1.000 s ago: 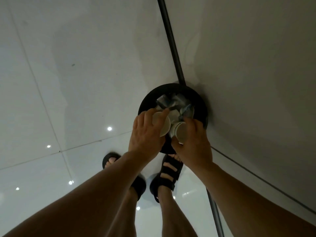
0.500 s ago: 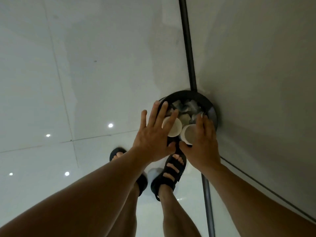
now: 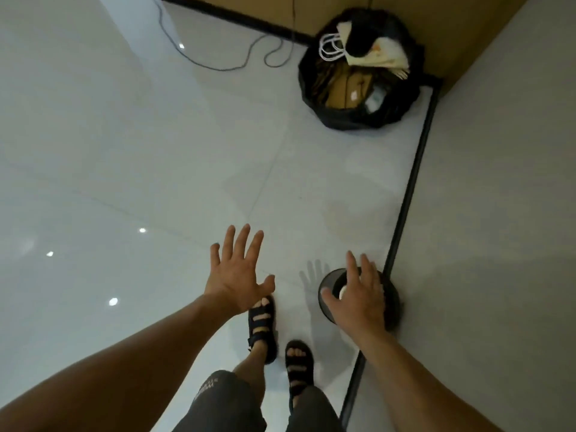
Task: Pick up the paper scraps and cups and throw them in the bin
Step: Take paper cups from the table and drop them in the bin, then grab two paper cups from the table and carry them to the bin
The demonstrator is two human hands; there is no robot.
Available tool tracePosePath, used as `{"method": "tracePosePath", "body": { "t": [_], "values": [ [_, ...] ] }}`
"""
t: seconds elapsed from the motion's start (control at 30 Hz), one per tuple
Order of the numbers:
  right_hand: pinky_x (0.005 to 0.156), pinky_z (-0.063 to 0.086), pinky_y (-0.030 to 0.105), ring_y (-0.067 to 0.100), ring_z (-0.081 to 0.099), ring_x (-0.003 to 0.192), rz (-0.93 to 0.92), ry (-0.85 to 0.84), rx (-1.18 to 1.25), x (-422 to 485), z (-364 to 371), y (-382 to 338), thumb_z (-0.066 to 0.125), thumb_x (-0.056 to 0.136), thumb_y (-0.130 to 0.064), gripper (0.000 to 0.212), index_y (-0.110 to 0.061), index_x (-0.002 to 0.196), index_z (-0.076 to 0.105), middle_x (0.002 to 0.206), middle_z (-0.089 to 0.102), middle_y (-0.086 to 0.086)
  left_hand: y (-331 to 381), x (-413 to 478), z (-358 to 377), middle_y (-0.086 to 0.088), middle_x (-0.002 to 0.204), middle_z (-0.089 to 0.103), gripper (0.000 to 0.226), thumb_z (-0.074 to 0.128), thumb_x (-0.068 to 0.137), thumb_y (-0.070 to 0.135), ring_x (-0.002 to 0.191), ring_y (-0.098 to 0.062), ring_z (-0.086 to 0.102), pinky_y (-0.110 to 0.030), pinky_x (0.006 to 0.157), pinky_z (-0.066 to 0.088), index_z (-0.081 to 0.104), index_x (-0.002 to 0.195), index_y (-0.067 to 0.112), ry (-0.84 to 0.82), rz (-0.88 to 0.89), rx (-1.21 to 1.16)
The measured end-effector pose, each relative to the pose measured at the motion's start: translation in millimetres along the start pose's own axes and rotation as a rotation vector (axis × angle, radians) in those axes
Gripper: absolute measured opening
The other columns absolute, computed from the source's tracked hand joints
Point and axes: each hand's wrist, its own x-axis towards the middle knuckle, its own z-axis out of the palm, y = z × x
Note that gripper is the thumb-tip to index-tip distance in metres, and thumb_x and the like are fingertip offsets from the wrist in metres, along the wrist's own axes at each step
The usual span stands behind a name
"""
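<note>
The left hand (image 3: pixel 238 275) hangs over the white tiled floor (image 3: pixel 124 151), its fingers (image 3: pixel 243 244) straight and spread wide, holding nothing. The right hand (image 3: pixel 358 296) hovers directly above the small round black bin (image 3: pixel 328 278), palm down with its fingers (image 3: pixel 352 266) straight and slightly apart, also holding nothing. The bin stands on the floor against the black skirting strip (image 3: pixel 408 198) at the foot of the grey wall (image 3: pixel 498 229). Between the right thumb and palm, the pale rim of a cup (image 3: pixel 343 291) shows inside the bin; the rest of its contents are hidden by the hand. Two feet in dark strapped sandals (image 3: pixel 261 322) stand just left of the bin. Further off in the corner sits a large open black bag (image 3: pixel 343 120) holding cardboard and a paper carrier bag (image 3: pixel 374 54), with a thin cable (image 3: pixel 218 65) looping across the floor beside it.
</note>
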Motion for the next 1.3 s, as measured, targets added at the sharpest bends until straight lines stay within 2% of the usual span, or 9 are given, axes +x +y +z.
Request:
{"method": "tracePosePath", "body": {
  "t": [0.07,0.2,0.4,0.7,0.87,1.07,1.3],
  "values": [
    [0.12,0.012,0.047,0.023,-0.009,0.149,-0.114,-0.061,-0.019,-28.4,-15.7,-35.0,0.055,0.089,-0.053,0.09,-0.029,0.155,-0.001,0.163,-0.008,0.001,-23.9,-56.8,-24.0,-0.004,0.159,-0.016,0.091,0.03,0.084,0.07,0.143,-0.029,-0.024,-0.056,0.116,0.002,-0.014,0.15,0.026,0.027,-0.128,-0.037],
    [0.118,0.014,0.047,0.021,-0.011,0.148,-0.369,-0.142,-0.159,-95.2,-33.5,-104.2,0.052,0.089,-0.054,0.089,-0.031,0.154,-0.004,0.162,-0.011,-0.003,-59.2,-182.3,-55.1,-0.003,0.16,-0.013,0.089,0.036,0.086,0.068,0.145,-0.028,-0.019,-0.054,0.117,0.003,-0.008,0.152,0.026,0.105,-0.398,-0.154],
    [0.119,0.009,0.044,0.02,-0.013,0.148,-0.767,-0.225,-0.358,-188.5,-19.6,-222.6,0.05,0.089,-0.056,0.088,-0.034,0.154,-0.004,0.162,-0.011,-0.002,-106.3,-342.9,-70.9,0.0,0.16,-0.009,0.087,0.03,0.084,0.07,0.146,-0.027,-0.015,-0.052,0.116,0.004,-0.003,0.152,0.027,0.305,-0.767,-0.298],
    [0.117,0.012,0.044,0.023,-0.012,0.149,-1.284,-0.267,-0.638,-412.6,85.9,-368.6,0.046,0.09,-0.059,0.087,-0.034,0.154,-0.006,0.163,-0.01,0.0,-182.6,-614.4,-1.8,0.0,0.161,-0.006,0.087,0.036,0.083,0.07,0.147,-0.027,-0.009,-0.054,0.115,0.009,0.0,0.151,0.03,0.495,-1.341,-0.562],
    [0.117,0.015,0.044,0.023,-0.007,0.149,-1.551,-0.307,-0.613,-567.8,162.6,-430.7,0.048,0.089,-0.061,0.086,-0.033,0.155,0.0,0.163,-0.006,0.0,-215.3,-785.9,47.7,-0.001,0.161,-0.002,0.087,0.039,0.083,0.069,0.147,-0.029,-0.005,-0.054,0.115,0.011,0.004,0.151,0.029,0.612,-1.63,-0.624],
    [0.117,0.02,0.046,0.025,-0.002,0.149,-1.791,-0.322,-0.635,-717.3,249.2,-476.5,0.051,0.088,-0.06,0.086,-0.031,0.154,0.006,0.163,0.0,0.001,-245.9,-922.5,76.7,-0.001,0.16,-0.002,0.086,0.041,0.084,0.067,0.147,-0.028,-0.005,-0.053,0.115,0.01,0.003,0.151,0.029,0.715,-1.82,-0.639],
    [0.116,0.018,0.048,0.025,-0.005,0.15,-1.962,-0.354,-0.656,-855.8,369.2,-529.3,0.054,0.085,-0.062,0.088,-0.035,0.153,0.005,0.163,0.0,-0.001,-320.3,-1038.7,109.8,0.0,0.16,-0.002,0.087,0.043,0.084,0.066,0.147,-0.027,-0.008,-0.052,0.115,0.009,0.001,0.151,0.029,0.719,-1.935,-0.594]
  ]
}}
